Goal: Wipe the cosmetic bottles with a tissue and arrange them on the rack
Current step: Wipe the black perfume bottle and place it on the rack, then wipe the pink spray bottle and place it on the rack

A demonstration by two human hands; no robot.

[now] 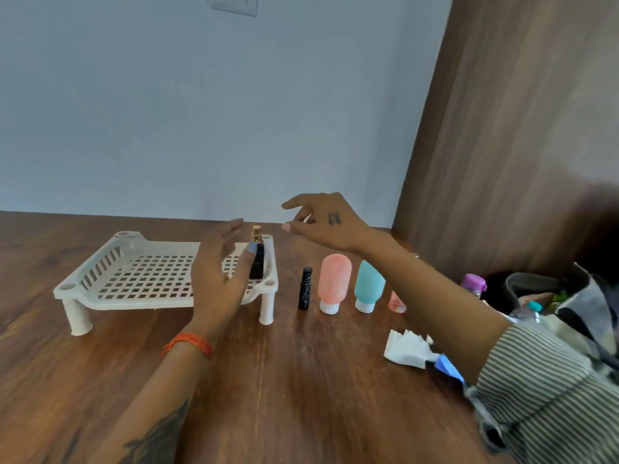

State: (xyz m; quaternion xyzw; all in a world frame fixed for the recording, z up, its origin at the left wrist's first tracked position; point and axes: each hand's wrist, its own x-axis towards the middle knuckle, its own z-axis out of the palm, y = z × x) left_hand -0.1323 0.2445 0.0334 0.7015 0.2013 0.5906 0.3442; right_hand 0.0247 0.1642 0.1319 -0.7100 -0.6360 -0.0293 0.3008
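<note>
A: Where is the black spray bottle with the gold nozzle [257, 259]?

B: Upright on the white slotted plastic rack [134, 279], at its right end near the far corner. The rack stands on short legs on the brown wooden tabletop [301, 380].

A: Is a hand on it?

B: The left hand [219, 279] is raised just in front of it, fingers relaxed and spread, thumb tip lying across the bottle's neck as seen from here. I cannot tell whether the thumb touches it; the fingers are not wrapped round it.

A: And the right hand [321, 219]?

B: Lifted above the tabletop to the right of the rack, loosely curled, gripping nothing.

A: What else waits beside the rack?

B: A row to its right: a slim black tube [305, 288] upright, then a pink soft squeeze bottle [333, 283] and a teal soft squeeze bottle [367, 285], each standing on its white cap, and a small pink clear container [397, 302] partly hidden behind the right forearm.

A: The tissue?

B: A crumpled white tissue [407, 349] lies on the tabletop nearer the person, under the right arm.
</note>
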